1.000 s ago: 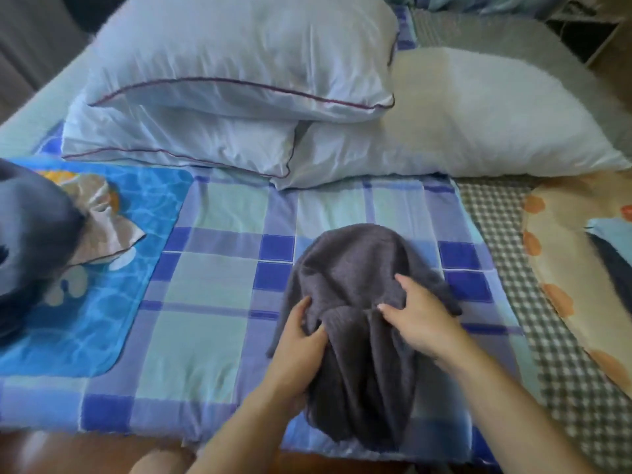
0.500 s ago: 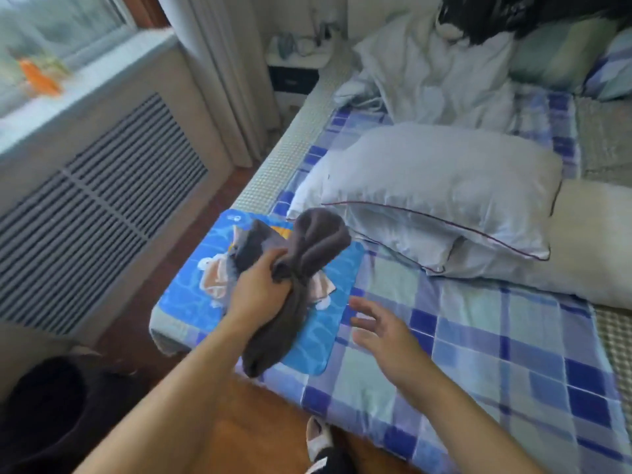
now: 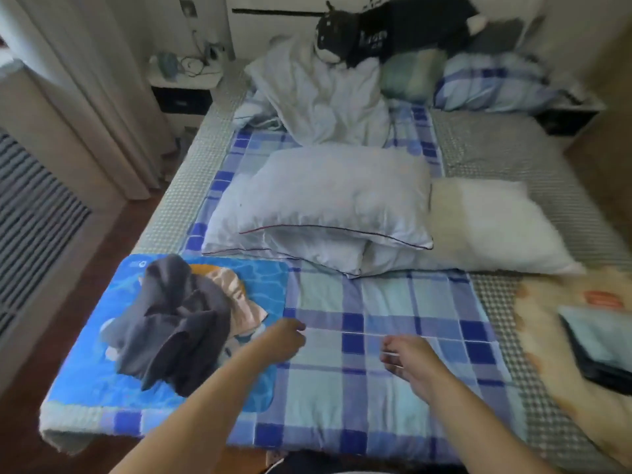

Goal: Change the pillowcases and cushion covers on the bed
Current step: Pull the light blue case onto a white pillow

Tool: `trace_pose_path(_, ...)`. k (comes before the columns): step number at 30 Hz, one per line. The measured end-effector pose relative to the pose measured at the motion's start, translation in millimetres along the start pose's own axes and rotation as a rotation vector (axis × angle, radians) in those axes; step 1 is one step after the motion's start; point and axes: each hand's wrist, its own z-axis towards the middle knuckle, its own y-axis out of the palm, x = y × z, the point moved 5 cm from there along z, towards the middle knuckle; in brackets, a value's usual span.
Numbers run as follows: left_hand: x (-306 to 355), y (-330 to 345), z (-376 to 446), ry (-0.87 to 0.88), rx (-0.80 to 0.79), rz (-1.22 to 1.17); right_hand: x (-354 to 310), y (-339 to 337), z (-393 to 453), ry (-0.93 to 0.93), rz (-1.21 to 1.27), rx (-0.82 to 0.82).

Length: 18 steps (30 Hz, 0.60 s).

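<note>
A crumpled dark grey cover lies in a heap on a blue patterned mat at the bed's near left corner, over a beige cloth. My left hand hovers just right of the heap, fingers loosely curled, holding nothing. My right hand hangs over the blue plaid sheet, also with nothing in it. Two bare white pillows are stacked mid-bed, with a third white pillow to their right.
A rumpled white duvet, a black plush toy and plaid pillows sit at the head of the bed. An orange-spotted blanket with folded fabric lies at the right. A radiator and nightstand stand on the left.
My left hand carried the grey cover to the left and dropped it on the heap on the blue mat. Both hands now hold nothing over the sheet.
</note>
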Motion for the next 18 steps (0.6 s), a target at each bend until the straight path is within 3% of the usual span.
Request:
trace_pose_path(5,143.4,73.3,23.5,0.138,-0.099,-0.228,-16.3,-125.0,5.0,-0.050,0.269,0.113)
trace_pose_path(11,269.3,200.7,55.5,0.033,-0.252,-0.324,38.2,-301.2,52.1,0.075,0.379,0.227)
trace_pose_path(15,326.6,251.9,64.0,-0.043,-0.197,-0.392,53.5,-399.4,102.5,0.194,0.302,0.238)
trace_pose_path(18,358.3,248.5,79.1,-0.057,-0.088,-0.446,17.9,-430.3,152.1,0.168,0.246,0.184)
